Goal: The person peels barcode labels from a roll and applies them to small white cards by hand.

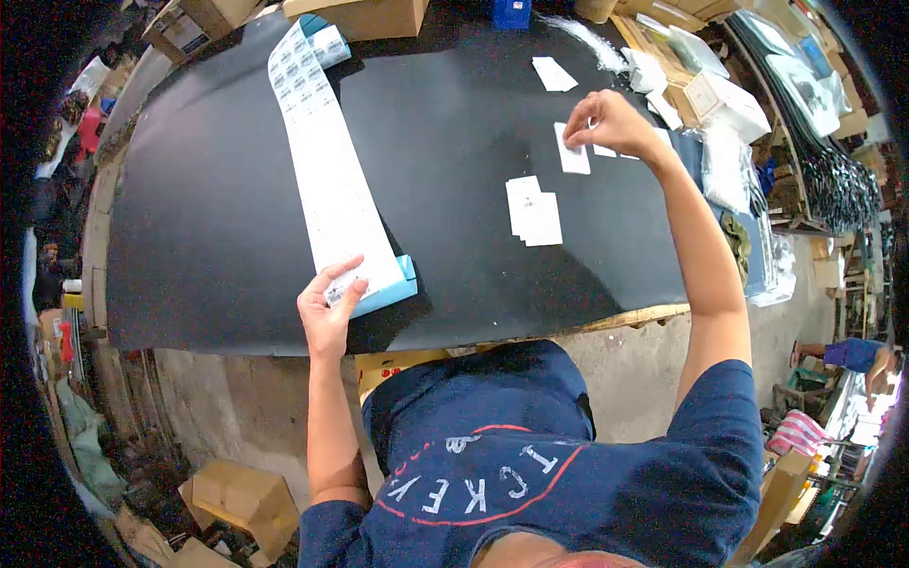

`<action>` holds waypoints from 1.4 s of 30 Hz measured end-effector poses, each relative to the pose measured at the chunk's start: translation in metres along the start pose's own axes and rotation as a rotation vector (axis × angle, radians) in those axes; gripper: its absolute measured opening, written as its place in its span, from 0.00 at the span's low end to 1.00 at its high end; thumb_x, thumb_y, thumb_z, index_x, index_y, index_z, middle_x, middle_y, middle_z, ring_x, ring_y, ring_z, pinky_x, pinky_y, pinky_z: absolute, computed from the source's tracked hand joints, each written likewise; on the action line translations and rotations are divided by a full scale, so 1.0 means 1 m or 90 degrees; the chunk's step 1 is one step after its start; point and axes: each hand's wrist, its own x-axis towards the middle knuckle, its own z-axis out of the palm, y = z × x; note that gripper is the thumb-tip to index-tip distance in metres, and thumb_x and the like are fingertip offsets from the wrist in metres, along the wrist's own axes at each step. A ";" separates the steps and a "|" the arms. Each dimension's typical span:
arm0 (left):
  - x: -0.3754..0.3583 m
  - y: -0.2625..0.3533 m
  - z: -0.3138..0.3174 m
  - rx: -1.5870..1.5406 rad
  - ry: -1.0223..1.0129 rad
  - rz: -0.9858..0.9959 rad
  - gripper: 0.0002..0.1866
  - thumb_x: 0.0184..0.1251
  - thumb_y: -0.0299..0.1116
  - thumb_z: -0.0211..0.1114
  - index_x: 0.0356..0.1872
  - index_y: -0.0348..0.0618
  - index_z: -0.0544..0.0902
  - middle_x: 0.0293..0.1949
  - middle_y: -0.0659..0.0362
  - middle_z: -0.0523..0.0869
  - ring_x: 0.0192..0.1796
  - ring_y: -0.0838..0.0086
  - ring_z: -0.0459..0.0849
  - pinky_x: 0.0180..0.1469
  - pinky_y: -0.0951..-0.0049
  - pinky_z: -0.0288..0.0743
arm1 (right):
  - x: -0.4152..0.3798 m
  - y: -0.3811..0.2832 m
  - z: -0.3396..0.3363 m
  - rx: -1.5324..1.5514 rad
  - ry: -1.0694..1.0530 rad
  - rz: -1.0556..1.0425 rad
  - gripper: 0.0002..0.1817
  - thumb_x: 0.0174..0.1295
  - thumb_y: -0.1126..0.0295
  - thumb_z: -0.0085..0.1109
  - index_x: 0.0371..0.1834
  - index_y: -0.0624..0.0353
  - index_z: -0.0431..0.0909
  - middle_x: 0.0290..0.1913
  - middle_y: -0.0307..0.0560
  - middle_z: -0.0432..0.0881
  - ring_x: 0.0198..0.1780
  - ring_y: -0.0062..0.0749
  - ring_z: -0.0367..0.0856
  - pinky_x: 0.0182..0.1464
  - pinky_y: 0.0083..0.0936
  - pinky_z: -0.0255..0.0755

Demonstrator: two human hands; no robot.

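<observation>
A long strip of barcode labels [327, 170] with a pale blue backing runs down the left half of the black tabletop, its far end curled into a roll [329, 45]. My left hand [329, 308] pinches the near end between thumb and fingers, where the strip folds over and shows its blue side [383, 295]. My right hand [614, 125] is closed, with its fingertips on a small white card [574, 159]; whether the card is lifted cannot be seen. Overlapping white cards [535, 213] lie between my hands, and more white cards [553, 74] lie farther back.
Cardboard boxes [365, 17] and a blue container [511, 13] stand along the table's back edge. Clear plastic bags [727, 170] and a white box [727, 106] sit at the right. Black cords [843, 189] hang beyond. A carton [241, 506] rests on the floor at lower left.
</observation>
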 end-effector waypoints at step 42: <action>-0.002 0.002 -0.001 -0.054 -0.018 0.036 0.18 0.58 0.28 0.72 0.50 0.36 0.83 0.43 0.58 0.86 0.43 0.80 0.82 0.48 0.80 0.75 | -0.084 -0.077 0.176 -0.341 0.238 0.019 0.42 0.68 0.46 0.44 0.71 0.73 0.50 0.75 0.64 0.48 0.77 0.56 0.40 0.74 0.54 0.35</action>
